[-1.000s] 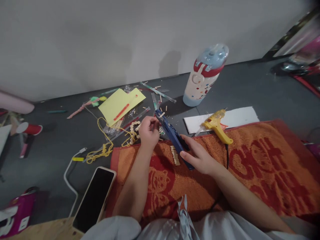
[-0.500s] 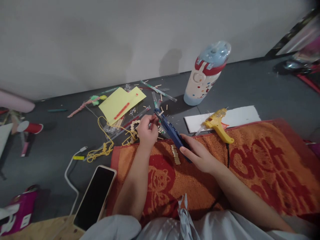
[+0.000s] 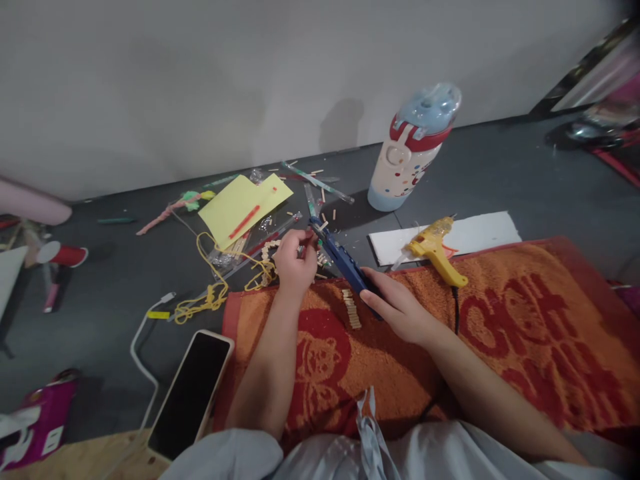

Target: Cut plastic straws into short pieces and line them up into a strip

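My right hand (image 3: pixel 395 303) is wrapped round the handle end of a long dark blue tool (image 3: pixel 345 263), which slants up and left. My left hand (image 3: pixel 297 257) is closed in a pinch beside the tool's tip; what the fingers hold is too small to make out. A small pale stick piece (image 3: pixel 323 227) lies at the tip. Below the tool, a row of short wooden pieces (image 3: pixel 351 309) rests on the orange towel (image 3: pixel 400 380). Small wooden bits and clear strips are scattered behind the hands.
A yellow glue gun (image 3: pixel 434 243) lies on a white board (image 3: pixel 493 230) at the right. Behind it stands a bottle (image 3: pixel 407 157). Yellow paper (image 3: pixel 225 207), yellow cord (image 3: pixel 200 307), a phone (image 3: pixel 190 397), a white cable (image 3: pixel 135 350) and a red spool (image 3: pixel 70 255) are on the left.
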{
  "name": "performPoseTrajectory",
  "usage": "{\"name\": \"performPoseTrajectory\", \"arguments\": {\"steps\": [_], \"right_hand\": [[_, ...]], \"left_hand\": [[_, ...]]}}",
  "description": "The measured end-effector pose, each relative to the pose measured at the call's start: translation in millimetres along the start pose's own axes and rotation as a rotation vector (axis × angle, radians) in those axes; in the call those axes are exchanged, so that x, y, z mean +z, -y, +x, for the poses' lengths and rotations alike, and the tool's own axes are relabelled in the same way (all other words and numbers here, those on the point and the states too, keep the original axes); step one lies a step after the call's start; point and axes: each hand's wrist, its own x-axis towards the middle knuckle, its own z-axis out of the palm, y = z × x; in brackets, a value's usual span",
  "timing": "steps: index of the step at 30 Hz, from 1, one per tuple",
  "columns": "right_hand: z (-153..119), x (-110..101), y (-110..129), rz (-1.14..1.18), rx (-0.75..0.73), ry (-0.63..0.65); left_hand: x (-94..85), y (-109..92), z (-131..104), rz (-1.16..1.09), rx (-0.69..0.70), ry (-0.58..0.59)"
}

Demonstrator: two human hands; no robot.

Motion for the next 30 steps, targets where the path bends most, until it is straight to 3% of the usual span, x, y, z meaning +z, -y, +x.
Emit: {"name": "performPoseTrajectory", "arguments": {"steps": [7, 30], "right_hand": [[0.0, -0.6, -1.2, 0.01, 0.028, 0.016], [1.0, 0.7, -2.1, 0.017, 0.028, -0.007]], "left_hand": [[-3.0, -3.4, 3.9, 0.048, 0.098, 0.012], [-6.6, -3.9, 6.4, 0.081, 0.142, 0.078]]}}
